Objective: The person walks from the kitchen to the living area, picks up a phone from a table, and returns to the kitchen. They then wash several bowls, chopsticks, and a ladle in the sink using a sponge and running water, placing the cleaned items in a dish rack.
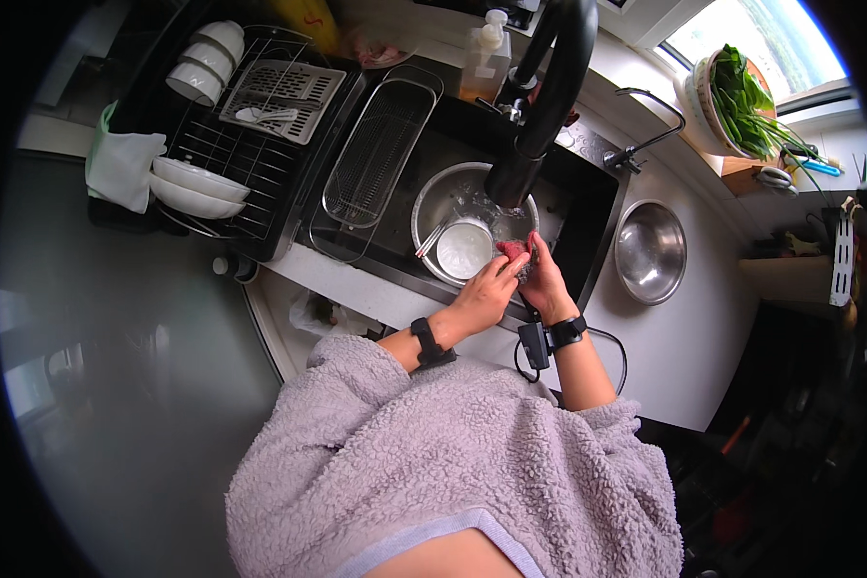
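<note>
A wadded red scrubbing cloth (513,249) is between my two hands, above the near right rim of a steel basin (425,195) in the black sink. My right hand (545,282) grips it from the right, thumb side up. The fingers of my left hand (490,292) press on it from the left. A greyish, mesh-like patch shows beneath the fingers; I cannot tell whether it is a scouring pad or suds. Inside the basin sit a white bowl (464,249) and, leaning beside it, several thin utensils (430,238), with some water around them.
Over the basin hangs a black faucet (527,144). A wire drain basket (383,152) spans the sink's left side, beside a dish rack (260,155) with white bowls (206,65). Right of the sink stands a steel bowl (650,253). A soap bottle (486,61) is behind.
</note>
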Tool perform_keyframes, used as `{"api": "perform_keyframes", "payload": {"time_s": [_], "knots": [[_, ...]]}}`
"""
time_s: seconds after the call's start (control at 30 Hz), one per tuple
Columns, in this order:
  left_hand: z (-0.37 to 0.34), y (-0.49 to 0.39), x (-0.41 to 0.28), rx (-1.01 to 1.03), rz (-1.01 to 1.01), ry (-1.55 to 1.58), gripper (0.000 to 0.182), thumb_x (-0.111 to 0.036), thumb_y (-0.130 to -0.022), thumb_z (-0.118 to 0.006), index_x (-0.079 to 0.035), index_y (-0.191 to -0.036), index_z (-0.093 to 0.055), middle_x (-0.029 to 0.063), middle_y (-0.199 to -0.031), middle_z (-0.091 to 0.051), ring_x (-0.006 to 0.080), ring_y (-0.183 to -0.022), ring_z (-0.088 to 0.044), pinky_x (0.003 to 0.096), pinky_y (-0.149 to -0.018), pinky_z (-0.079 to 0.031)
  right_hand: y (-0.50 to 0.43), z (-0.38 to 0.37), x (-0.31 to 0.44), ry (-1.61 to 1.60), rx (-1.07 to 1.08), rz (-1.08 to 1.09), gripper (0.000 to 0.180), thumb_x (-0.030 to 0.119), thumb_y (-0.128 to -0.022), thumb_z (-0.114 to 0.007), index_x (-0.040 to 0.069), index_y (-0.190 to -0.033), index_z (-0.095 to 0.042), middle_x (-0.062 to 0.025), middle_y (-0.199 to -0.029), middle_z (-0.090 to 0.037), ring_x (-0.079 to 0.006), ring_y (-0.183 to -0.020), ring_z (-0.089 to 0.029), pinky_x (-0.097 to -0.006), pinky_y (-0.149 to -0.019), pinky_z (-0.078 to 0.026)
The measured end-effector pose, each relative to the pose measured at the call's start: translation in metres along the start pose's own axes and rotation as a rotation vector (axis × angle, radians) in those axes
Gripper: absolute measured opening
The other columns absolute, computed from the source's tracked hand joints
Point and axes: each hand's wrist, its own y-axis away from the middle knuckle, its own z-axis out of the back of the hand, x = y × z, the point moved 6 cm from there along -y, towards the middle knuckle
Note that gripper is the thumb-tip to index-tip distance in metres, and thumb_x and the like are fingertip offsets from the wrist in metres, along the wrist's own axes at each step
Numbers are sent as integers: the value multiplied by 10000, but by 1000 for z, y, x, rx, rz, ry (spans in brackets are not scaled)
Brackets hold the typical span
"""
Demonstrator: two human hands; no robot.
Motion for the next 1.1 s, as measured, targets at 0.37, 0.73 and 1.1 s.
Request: {"api": "perform_keyframes", "payload": {"time_s": [0.37, 0.73, 1.1], "knots": [[36, -13, 16, 150, -14, 278, 163, -44, -750, -608, 4, -906, -611, 117, -1313, -480, 295, -1119, -497, 376, -945, -418, 10, -22, 23, 104, 30, 19, 183, 100, -894, -527, -24, -1011, -593, -107, -954, -638, -189, -845, -620, -303, -739, -510], [208, -139, 120, -314, 204, 119, 173, -37, -819, -590, -6, -980, -648, 113, -1045, -627, 195, -890, -629, 248, -690, -525, -34, -96, 129, 208, 143, 169, 148, 21, -858, -561, -4, -998, -603, -74, -1000, -631, -172, -920, -611, -305, -852, -483], [181, -257, 158, -134, 53, -421, 569, 45, -757, -454, -41, -1319, -429, 104, -1403, -386, 285, -1338, -288, 409, -1082, -275, -133, -151, 186, 249, 377, 200, 207, 151, -933, -509, 30, -1096, -547, -86, -1091, -608, -216, -981, -599, -387, -923, -461]]}}
